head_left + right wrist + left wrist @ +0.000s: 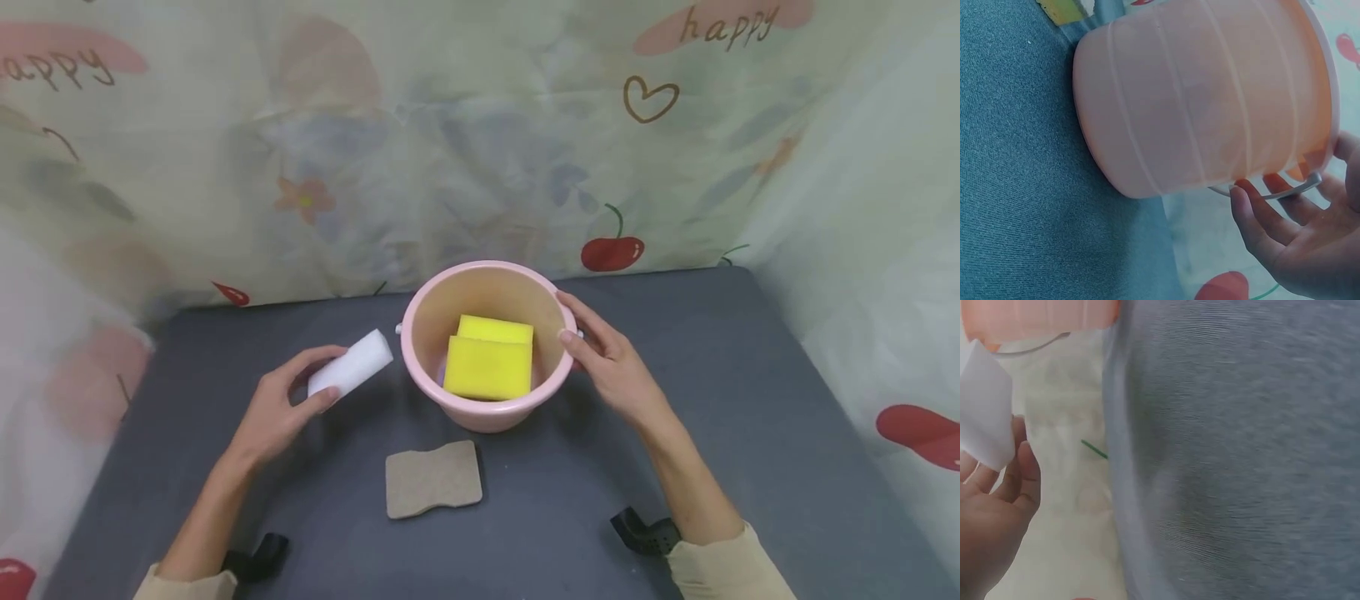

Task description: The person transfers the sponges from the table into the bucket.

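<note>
A pink bucket [480,414] stands upright near the back of the table, two yellow sponges [489,368] inside it. My right hand [611,358] grips its right rim, thumb over the edge and fingers outside beside the metal handle [1300,187]. In the head view, my left hand [281,404] pinches a white foam block [351,364] between thumb and fingers, left of the bucket. The left wrist view shows the white block [985,400] close below the bucket [1041,315] in the picture. A flat grey-brown pad [433,481] with notched sides lies in front of the bucket.
A dark grey cloth [540,533] covers the table. Behind it hangs a pale printed curtain [465,167], with more sheeting [885,275] along the sides. Black wrist mounts [645,533] stick out inward from both forearms.
</note>
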`<state>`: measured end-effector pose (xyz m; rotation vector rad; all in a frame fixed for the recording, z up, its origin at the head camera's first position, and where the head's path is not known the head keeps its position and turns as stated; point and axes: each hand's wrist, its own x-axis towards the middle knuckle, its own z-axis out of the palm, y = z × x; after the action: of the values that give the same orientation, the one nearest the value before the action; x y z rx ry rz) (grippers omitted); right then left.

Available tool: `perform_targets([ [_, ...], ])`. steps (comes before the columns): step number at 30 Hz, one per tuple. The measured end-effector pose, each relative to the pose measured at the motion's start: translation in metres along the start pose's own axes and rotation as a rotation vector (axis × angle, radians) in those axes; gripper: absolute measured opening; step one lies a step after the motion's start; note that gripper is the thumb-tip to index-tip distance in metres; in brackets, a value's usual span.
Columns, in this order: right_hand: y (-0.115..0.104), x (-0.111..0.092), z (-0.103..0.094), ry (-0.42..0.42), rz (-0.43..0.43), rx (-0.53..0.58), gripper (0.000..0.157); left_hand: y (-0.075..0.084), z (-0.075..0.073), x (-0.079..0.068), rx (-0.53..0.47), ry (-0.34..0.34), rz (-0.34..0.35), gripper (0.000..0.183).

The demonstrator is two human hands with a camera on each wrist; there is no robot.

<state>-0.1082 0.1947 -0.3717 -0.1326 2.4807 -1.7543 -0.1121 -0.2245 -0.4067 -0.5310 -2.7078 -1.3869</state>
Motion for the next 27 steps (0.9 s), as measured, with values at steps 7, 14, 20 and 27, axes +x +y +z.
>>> perform_targets([
  [7, 0.002, 0.000, -0.003, -0.001, -0.007, -0.001, 0.058, 0.012, -0.009, 0.016, -0.121, 0.035, 0.049, 0.044],
  [14, 0.003, 0.001, -0.002, -0.011, -0.012, -0.008, 0.058, 0.021, -0.015, 0.027, -0.131, 0.039, 0.078, 0.044],
  [20, 0.003, 0.002, -0.001, -0.011, -0.019, 0.010, 0.058, 0.031, -0.019, 0.037, -0.108, 0.033, 0.103, 0.044],
  [27, 0.001, 0.002, 0.000, 0.000, 0.001, 0.016, 0.059, 0.040, -0.019, 0.049, -0.050, 0.019, 0.167, 0.049],
])
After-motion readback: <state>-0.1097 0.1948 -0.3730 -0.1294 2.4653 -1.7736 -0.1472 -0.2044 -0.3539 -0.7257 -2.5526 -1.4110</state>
